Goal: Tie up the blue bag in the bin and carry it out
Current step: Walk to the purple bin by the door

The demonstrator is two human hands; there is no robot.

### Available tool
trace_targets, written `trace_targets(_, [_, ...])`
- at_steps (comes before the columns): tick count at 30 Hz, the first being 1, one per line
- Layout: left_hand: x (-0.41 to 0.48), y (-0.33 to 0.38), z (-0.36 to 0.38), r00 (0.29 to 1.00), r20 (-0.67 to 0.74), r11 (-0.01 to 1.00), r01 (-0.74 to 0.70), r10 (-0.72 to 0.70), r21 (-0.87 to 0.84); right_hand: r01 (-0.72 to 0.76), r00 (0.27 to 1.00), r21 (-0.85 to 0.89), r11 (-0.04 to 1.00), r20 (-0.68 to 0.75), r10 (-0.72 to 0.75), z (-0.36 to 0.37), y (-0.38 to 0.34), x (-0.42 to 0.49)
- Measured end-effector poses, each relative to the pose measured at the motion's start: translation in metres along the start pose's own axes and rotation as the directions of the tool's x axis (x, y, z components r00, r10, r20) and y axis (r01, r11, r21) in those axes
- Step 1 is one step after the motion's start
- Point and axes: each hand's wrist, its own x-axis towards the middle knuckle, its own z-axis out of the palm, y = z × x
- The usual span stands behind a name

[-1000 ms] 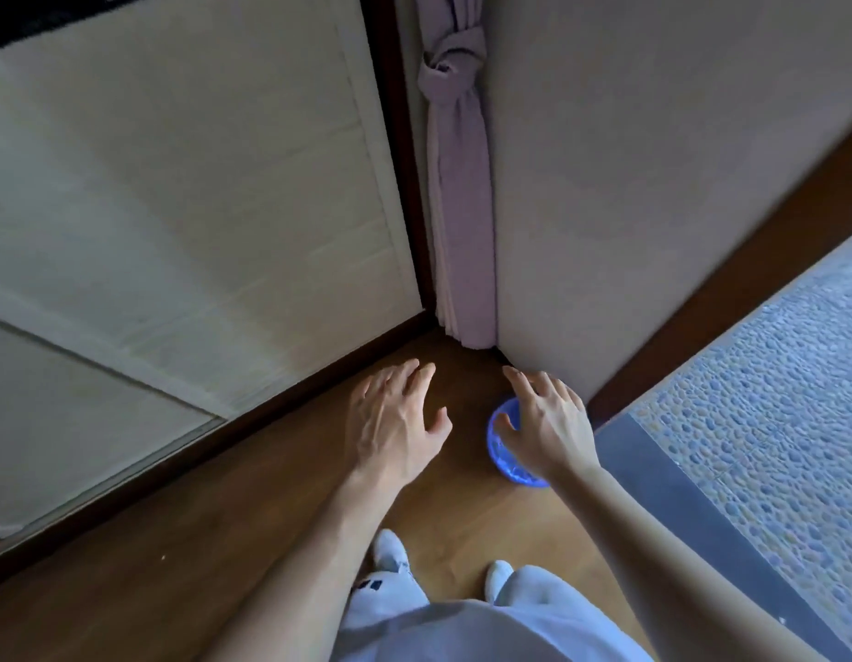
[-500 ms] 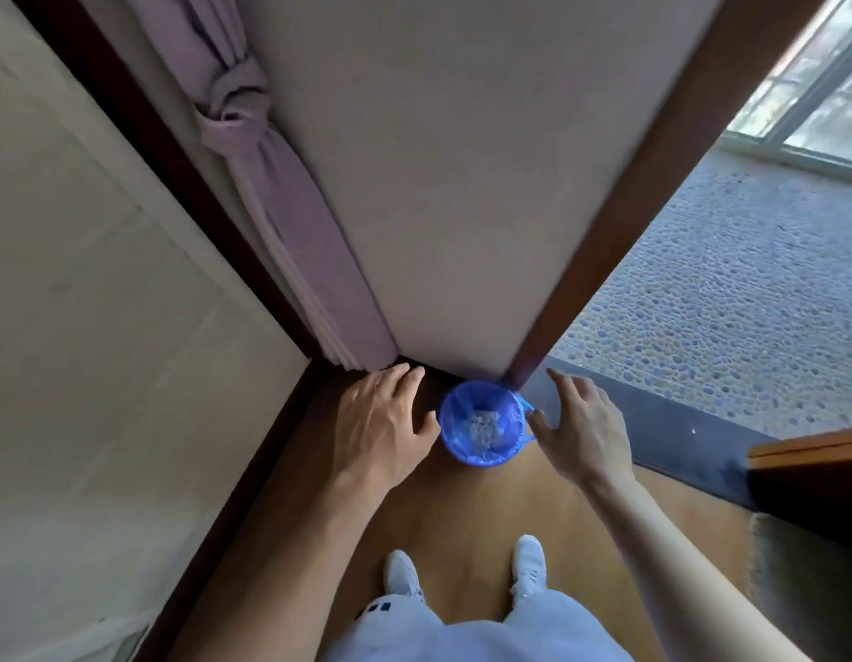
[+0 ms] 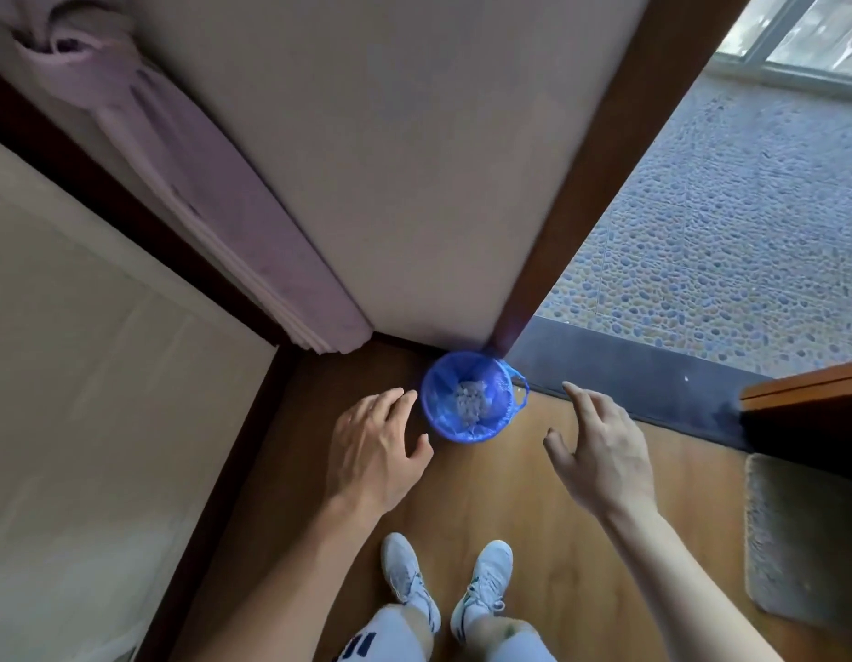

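Observation:
A small round bin lined with a blue bag (image 3: 443, 413) stands on the wooden floor in the corner at the foot of a pale wall. Pale crumpled rubbish (image 3: 469, 399) lies inside, and a bag handle (image 3: 519, 398) sticks out on its right side. My left hand (image 3: 373, 451) hovers just left of the bin, fingers spread, holding nothing. To the bin's right, a little further off, my right hand (image 3: 600, 446) is open too, fingers apart. Neither hand touches the bag.
A knotted lilac curtain (image 3: 213, 193) hangs along the wall to the left. A dark doorsill (image 3: 653, 375) leads right to a pebble-patterned floor (image 3: 725, 241). A wooden piece of furniture (image 3: 806, 408) and a grey mat (image 3: 806, 542) lie at the right. My white shoes (image 3: 443, 585) stand below.
The view has swung so the bin shows in full. My right hand, which covered the bin's rim, has drawn back to the right; my left hand stays beside it.

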Motion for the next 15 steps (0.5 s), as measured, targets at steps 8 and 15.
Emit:
trace_targets(8, [0.041,-0.019,0.159,0.996,0.062,0.998,0.07,-0.07,0.005,-0.006,1.0,0.021,1.0,-0.01,0.006,0.138,0.083,0.043])
trace_targets(15, [0.094,-0.053,0.331,0.985,0.127,0.99,0.124,-0.114,-0.073,0.028,1.0,0.02,0.999,-0.004,-0.028,0.299,0.153,0.079])
